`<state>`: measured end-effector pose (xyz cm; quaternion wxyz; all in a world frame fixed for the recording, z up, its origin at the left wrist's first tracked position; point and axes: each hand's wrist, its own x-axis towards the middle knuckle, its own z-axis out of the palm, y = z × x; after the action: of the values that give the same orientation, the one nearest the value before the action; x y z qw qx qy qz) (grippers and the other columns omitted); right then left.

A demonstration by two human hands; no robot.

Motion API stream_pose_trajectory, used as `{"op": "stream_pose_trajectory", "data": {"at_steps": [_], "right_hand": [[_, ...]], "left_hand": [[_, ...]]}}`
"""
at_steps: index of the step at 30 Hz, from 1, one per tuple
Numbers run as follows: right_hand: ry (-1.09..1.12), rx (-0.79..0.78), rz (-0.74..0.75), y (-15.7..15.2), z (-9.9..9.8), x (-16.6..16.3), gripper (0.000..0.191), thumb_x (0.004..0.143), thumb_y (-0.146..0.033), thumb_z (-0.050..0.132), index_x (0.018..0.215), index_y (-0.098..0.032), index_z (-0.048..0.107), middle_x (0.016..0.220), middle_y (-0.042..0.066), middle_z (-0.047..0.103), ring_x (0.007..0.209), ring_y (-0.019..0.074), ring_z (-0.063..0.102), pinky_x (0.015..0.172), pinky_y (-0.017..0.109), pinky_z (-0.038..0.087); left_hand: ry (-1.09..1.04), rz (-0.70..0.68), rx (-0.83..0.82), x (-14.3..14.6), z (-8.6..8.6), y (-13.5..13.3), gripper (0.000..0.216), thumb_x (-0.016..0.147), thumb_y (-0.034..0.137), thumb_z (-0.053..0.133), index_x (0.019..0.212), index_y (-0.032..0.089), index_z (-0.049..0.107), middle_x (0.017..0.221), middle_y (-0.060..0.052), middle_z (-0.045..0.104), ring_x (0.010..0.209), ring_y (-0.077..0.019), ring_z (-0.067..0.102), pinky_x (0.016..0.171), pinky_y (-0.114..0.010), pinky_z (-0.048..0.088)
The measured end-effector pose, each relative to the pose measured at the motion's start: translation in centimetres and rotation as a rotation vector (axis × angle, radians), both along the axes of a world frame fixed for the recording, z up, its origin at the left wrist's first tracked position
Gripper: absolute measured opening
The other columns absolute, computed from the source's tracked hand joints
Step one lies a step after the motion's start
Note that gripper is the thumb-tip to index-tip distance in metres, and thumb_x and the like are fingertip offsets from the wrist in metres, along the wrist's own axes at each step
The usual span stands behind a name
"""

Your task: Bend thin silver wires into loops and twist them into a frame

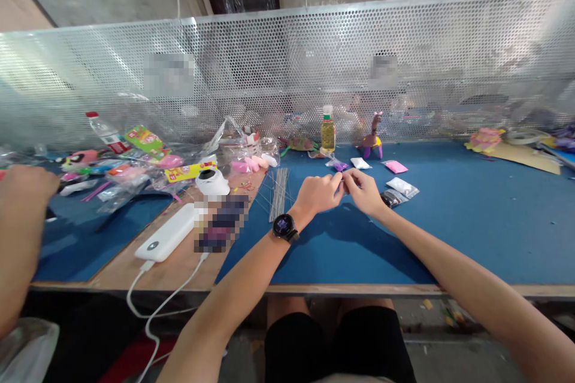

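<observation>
My left hand and my right hand meet above the blue mat, fingertips pinched close together. Whatever lies between them is too small to make out. Just behind the fingertips is a small purple packet; I cannot tell whether the fingers touch it. Beyond my right hand lie a white packet, a pink packet and a clear bag of white material. A dark packet sits beside my right wrist. Left of my left hand is a bundle of thin wires.
A bottle of yellow liquid and a brown, yellow and purple figure stand near the perforated metal screen. A white power bank and a cabled phone lie left. Another person's arm reaches in at far left.
</observation>
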<state>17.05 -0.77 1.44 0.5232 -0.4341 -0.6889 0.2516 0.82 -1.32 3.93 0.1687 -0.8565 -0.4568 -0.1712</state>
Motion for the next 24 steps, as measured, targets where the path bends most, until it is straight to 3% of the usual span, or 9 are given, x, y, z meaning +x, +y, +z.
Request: {"op": "stream_pose_trajectory", "data": {"at_steps": [24], "right_hand": [[-0.005,0.013,-0.008,-0.19,0.04,-0.02,0.038,0.097,-0.055,0.050,0.081,-0.022,0.061,0.069,0.003,0.065,0.062,0.0192,0.058,0.061,0.032,0.044]], "left_hand": [[-0.026,0.014,-0.028,-0.02,0.16,-0.07,0.035,0.104,0.032,0.038,0.111,0.017,0.068,0.091,-0.014,0.076,0.080,-0.0274,0.074,0.067,-0.031,0.049]]}}
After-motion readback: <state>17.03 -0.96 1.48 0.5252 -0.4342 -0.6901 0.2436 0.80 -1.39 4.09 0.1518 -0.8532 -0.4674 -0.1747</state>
